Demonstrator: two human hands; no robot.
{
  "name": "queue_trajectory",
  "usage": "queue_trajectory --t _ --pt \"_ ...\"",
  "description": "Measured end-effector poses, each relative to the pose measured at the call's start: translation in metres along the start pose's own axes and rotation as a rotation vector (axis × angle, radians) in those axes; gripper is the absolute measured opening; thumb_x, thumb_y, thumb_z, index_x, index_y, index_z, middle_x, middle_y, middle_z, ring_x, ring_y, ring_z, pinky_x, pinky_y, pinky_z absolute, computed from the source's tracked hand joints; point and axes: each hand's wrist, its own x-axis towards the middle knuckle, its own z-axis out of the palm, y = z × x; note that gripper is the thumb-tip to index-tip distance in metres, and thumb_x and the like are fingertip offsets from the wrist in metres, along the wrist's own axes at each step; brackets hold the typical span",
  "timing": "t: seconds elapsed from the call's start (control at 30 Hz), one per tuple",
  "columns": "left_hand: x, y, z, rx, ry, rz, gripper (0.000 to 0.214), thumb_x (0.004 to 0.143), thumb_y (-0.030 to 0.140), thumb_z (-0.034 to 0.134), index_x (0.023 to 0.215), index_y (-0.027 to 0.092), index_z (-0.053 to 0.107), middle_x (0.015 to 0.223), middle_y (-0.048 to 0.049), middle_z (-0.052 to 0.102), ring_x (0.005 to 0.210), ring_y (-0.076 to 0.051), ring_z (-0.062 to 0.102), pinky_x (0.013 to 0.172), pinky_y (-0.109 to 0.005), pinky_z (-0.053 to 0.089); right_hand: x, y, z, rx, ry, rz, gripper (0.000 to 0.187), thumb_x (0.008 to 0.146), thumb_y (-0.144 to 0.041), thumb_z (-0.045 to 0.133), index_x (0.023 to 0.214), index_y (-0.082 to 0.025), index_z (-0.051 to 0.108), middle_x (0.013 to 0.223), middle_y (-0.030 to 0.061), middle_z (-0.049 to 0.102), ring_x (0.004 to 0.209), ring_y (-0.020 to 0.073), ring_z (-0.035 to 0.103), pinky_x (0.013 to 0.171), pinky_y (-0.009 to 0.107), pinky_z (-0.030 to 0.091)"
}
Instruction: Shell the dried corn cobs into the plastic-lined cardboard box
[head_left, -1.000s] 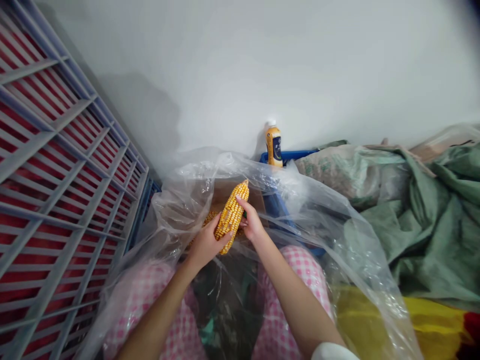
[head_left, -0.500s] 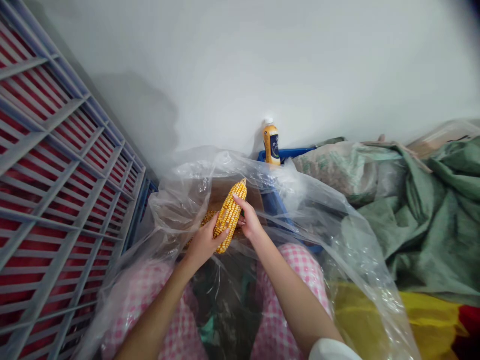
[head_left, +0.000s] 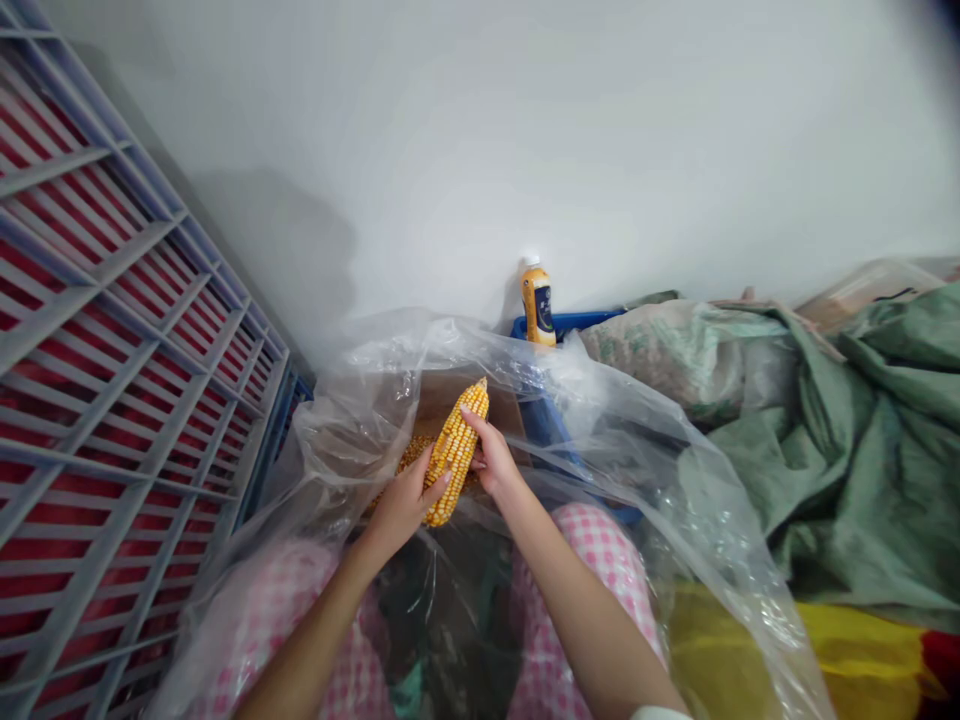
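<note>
An ear of corn (head_left: 456, 455) with yellow kernels is held tilted between my two hands, its pointed tip up and to the right. My left hand (head_left: 403, 500) grips its lower part, thumb across the front. Closer to the tip, my right hand (head_left: 491, 455) presses its thumb on the kernels, with the other fingers partly hidden behind. Below the ear, loose yellow kernels (head_left: 411, 455) lie in a cardboard box (head_left: 506, 405). Clear plastic sheeting (head_left: 360, 400) is draped around the box and over my knees.
A stack of grey-blue slatted crates (head_left: 142, 400) with red contents rises at the left. Behind the box, a bottle (head_left: 538, 305) with an orange body stands by a blue bin (head_left: 585, 318) at the wall. Green cloth (head_left: 885, 440) and yellow material (head_left: 855, 650) lie at the right.
The view has shifted slightly, so the hands and corn sit a little lower in the picture. Both hands keep hold of the ear, and the right thumb still rests near its tip.
</note>
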Motion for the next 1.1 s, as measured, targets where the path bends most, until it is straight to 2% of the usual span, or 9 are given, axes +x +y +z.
queue_trajectory --t 0.17,0.33,0.4,0.5,0.6,0.7,0.77,0.93,1.1 --pt "0.0 -0.003 0.0 0.051 0.005 0.04 0.051 0.086 0.043 0.039 0.127 0.013 0.047 0.121 -0.0163 0.061 0.112 -0.026 0.057 0.094 -0.039 0.043 0.0 0.001 0.0 -0.006 0.018 0.0 0.035 0.06 -0.04 0.075 0.073 -0.016 0.052 0.052 -0.0053 0.05 0.034 0.0014 0.03 0.03 0.017 0.012" --pt "0.0 -0.012 0.001 0.114 -0.007 0.064 0.054 0.088 0.045 0.037 0.129 0.012 0.044 0.125 -0.0181 0.058 0.116 -0.027 0.055 0.096 -0.04 0.042 0.0 0.001 0.001 0.008 0.019 0.002 0.034 0.06 -0.039 0.075 0.071 -0.017 0.051 0.052 -0.0049 0.051 0.034 0.0022 0.032 0.03 0.017 0.013" --pt "0.0 -0.01 0.0 0.128 -0.016 0.044 0.055 0.088 0.046 0.034 0.129 0.011 0.045 0.124 -0.0193 0.058 0.115 -0.027 0.056 0.095 -0.04 0.043 0.0 0.0 0.001 0.018 0.023 0.012 0.033 0.06 -0.038 0.075 0.07 -0.017 0.051 0.052 -0.0051 0.051 0.034 0.0023 0.032 0.029 0.017 0.015" --pt "0.001 -0.003 -0.004 0.094 -0.016 0.024 0.052 0.09 0.043 0.026 0.127 0.014 0.048 0.121 -0.0158 0.061 0.111 -0.024 0.059 0.093 -0.037 0.044 0.001 0.0 0.001 0.03 0.025 0.052 0.033 0.062 -0.039 0.073 0.07 -0.016 0.051 0.05 -0.0057 0.049 0.033 0.0019 0.03 0.029 0.017 0.015" --pt "0.003 0.0 -0.007 0.053 0.054 0.003 0.05 0.091 0.04 0.024 0.126 0.016 0.049 0.122 -0.0129 0.062 0.111 -0.022 0.059 0.093 -0.035 0.044 0.003 0.001 -0.001 0.043 0.027 0.068 0.034 0.063 -0.041 0.072 0.07 -0.016 0.05 0.049 -0.0067 0.046 0.032 0.0011 0.028 0.029 0.016 0.013" --pt "0.004 -0.004 -0.008 0.08 0.194 -0.041 0.05 0.09 0.039 0.027 0.124 0.012 0.051 0.126 -0.0155 0.058 0.116 -0.024 0.055 0.098 -0.039 0.041 0.006 0.002 -0.002 0.035 0.03 0.021 0.035 0.061 -0.041 0.073 0.072 -0.016 0.051 0.053 -0.0058 0.049 0.033 0.0007 0.03 0.029 0.015 0.012" --pt "0.005 -0.007 -0.007 0.081 0.226 -0.073 0.051 0.089 0.043 0.031 0.124 0.011 0.051 0.125 -0.0166 0.058 0.116 -0.025 0.055 0.099 -0.04 0.04 0.006 0.003 -0.002 0.015 0.037 -0.005 0.035 0.062 -0.04 0.073 0.073 -0.016 0.051 0.054 -0.0051 0.05 0.033 0.0004 0.029 0.029 0.015 0.012" --pt "0.001 0.0 -0.002 0.141 0.1 -0.088 0.051 0.085 0.05 0.041 0.12 0.015 0.053 0.111 -0.0151 0.066 0.098 -0.026 0.064 0.084 -0.036 0.048 0.003 0.003 0.0 0.01 0.041 -0.011 0.032 0.063 -0.038 0.072 0.071 -0.017 0.05 0.051 -0.0054 0.049 0.033 0.0013 0.03 0.029 0.015 0.013" --pt "-0.001 0.008 0.001 0.267 0.057 -0.05 0.043 0.09 0.041 0.031 0.114 0.013 0.053 0.103 -0.0147 0.067 0.094 -0.025 0.064 0.081 -0.035 0.047 0.003 0.003 0.001 0.019 0.059 -0.009 0.033 0.06 -0.037 0.074 0.071 -0.016 0.051 0.053 -0.0052 0.051 0.034 0.002 0.034 0.029 0.015 0.017"
